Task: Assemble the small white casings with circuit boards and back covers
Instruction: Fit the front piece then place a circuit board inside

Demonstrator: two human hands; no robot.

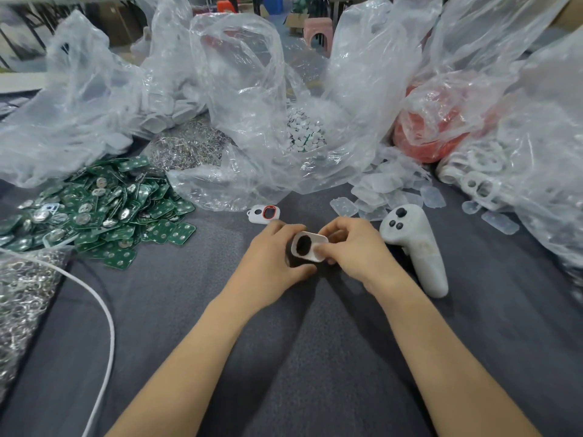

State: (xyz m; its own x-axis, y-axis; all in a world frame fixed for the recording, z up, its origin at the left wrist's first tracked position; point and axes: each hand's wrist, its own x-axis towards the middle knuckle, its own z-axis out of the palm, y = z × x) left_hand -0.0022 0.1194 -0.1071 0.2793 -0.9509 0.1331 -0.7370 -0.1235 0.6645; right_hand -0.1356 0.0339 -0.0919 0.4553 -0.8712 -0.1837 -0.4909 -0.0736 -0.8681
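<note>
On the grey-covered table [315, 357], a white cable [105, 310] curves along the near left. Above the table's middle, the left hand [274, 257] and right hand [353, 250] hold one small white casing [312, 237] between them. Each grip is clamped on it, with its dark oval opening facing up. A white handheld controller [413, 247] lies just right of the right hand. Farther back lie a second casing with a red ring [264, 213], a pile of green circuit boards [104, 209] at left, translucent back covers [378, 197] at right, and clear plastic bags [252, 105] behind.
</note>
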